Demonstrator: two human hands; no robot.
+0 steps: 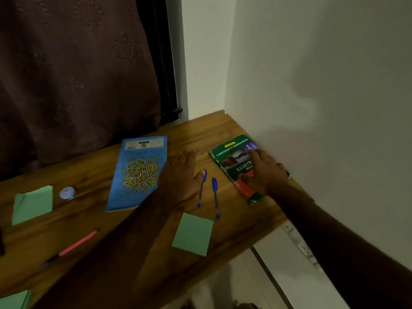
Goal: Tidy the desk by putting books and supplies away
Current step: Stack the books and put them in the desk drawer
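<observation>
Wooden desk point(223, 130), dim light; it runs from lower left up to a corner at centre right, where it meets the white wall point(323, 85).

Green book point(231, 159), right of centre, lies flat and tight against the wall. It is angled, spine toward the middle of the frame. Right hand point(265, 172) lies across its cover. Index finger is stretched along the cover and the thumb is set down near the spine side. The outer fingers drop toward the wall-side edge and are hidden, so I cannot tell whether they hook the book or only press it. The spread across the width looks like a hand taking purchase on a book jammed in a corner.

Left hand point(180, 175), centre frame, is flat on the wood, fingers straight and close together, holding nothing. It lies between the blue notebook point(138, 172) and two blue pens point(201, 188), thumb just beside the nearer pen. It is probably bracing the lean.

Loose supplies:
- green sticky pad point(194, 234), below centre
- second green pad point(33, 204), left
- third green pad point(14, 299), bottom left corner
- round badge point(67, 192), beside the second pad
- pink pen point(78, 243), lower left

Nothing looks sorted yet. The book reads as the first item.
</observation>
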